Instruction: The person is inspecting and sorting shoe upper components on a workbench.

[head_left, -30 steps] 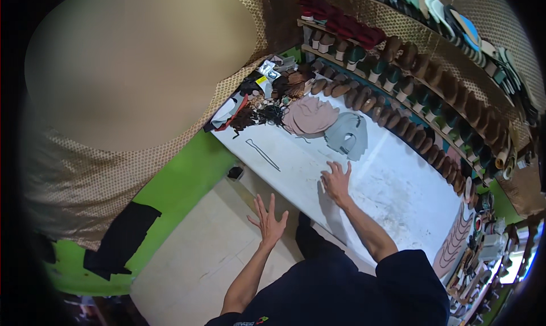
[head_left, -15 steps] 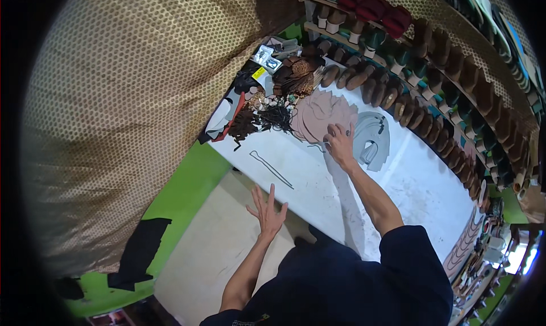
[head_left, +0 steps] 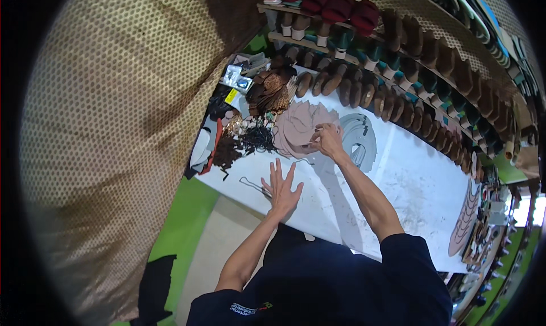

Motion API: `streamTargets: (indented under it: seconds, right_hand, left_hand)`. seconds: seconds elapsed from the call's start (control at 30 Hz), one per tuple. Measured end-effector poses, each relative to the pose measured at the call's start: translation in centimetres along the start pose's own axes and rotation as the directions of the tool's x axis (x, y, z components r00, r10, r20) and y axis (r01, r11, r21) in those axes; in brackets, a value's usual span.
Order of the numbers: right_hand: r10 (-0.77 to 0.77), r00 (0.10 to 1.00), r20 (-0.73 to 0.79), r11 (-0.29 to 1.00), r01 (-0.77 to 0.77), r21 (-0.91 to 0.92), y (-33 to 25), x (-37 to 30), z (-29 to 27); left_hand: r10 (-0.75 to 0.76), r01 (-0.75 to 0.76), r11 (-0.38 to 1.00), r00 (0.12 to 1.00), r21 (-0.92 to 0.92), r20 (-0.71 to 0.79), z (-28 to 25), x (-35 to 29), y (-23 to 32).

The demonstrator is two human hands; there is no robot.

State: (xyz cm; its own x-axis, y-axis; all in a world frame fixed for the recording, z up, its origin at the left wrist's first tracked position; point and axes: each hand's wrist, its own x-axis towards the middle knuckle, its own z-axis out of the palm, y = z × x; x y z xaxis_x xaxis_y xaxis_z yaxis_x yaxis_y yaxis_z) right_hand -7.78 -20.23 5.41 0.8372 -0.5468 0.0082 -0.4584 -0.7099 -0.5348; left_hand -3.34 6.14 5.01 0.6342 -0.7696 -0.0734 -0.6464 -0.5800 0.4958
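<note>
My right hand is at the right edge of a pile of flat pink cut pieces. Its fingers are bent and drawn together in a pinch; what lies between the fingertips is too small to make out. Close to that hand, on its right, lies a stack of grey curved pieces with a dark mark on top. My left hand is open, fingers spread, over the near edge of the white table. It partly covers a thin dark cord loop. A second short thin strand rests just below the pink pile.
Black cords, brown strips and brown patterned pieces crowd the white table's far left. Brown shoe forms line its far edge below shelves of footwear. A patterned golden curtain hangs on the left.
My left hand has moved up and right, from beside the table to over its near edge. My right hand's fingers have drawn together at the pink pile. The whole view has shifted.
</note>
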Motion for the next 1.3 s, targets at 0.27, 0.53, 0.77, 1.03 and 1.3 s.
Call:
streamTargets:
  seconds: [0.27,0.53,0.77,1.03,1.3]
  right_hand:
    - [0.140,0.990,-0.028,0.990,-0.139,0.035,-0.5,1.7,-0.7]
    - [0.196,0.968,-0.159,0.981,-0.192,0.037,-1.7,4.1,-4.1]
    - [0.151,0.894,-0.421,0.984,-0.175,-0.018,-2.8,5.6,-7.2]
    - [0.038,0.737,-0.675,0.978,-0.167,-0.127,-4.1,2.5,-15.0]
    - [-0.097,0.796,-0.597,0.968,-0.064,-0.243,-5.0,-10.0,-13.3]
  left_hand:
    - [0.161,-0.161,0.987,0.980,-0.015,0.119,1.1,6.0,-0.8]
    - [0.338,-0.346,0.938,0.891,-0.029,0.303,2.4,10.6,-0.5]
    - [0.449,-0.479,0.878,0.816,-0.009,0.363,2.9,13.1,-0.6]
    - [0.448,-0.506,0.862,0.789,0.033,0.420,1.6,13.5,-0.6]
    - [0.366,-0.327,0.928,0.888,-0.177,0.279,1.4,12.6,-2.5]
